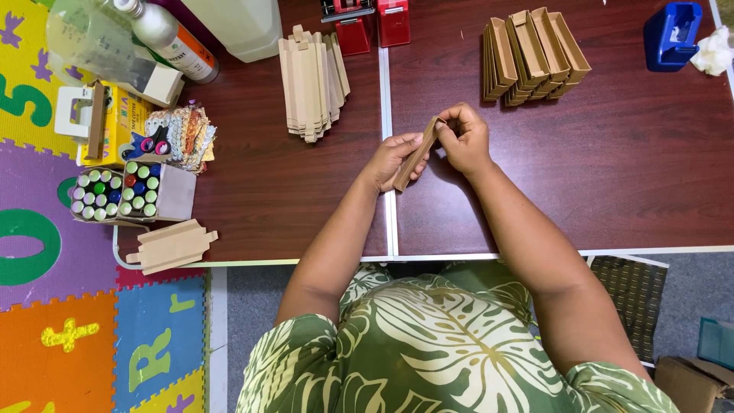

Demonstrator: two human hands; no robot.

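Left hand [391,159] and right hand [463,139] both pinch thin brown cardboard strip [417,157], half-folded. Flat blanks stack [312,80] at 11 o'clock; folded trays [529,55] at 1 o'clock.

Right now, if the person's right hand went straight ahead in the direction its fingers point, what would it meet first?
The right hand points up and left, across the folded cardboard piece it pinches with the left hand. Beyond that, the flat cardboard stack probably comes first; height above the table is unclear.
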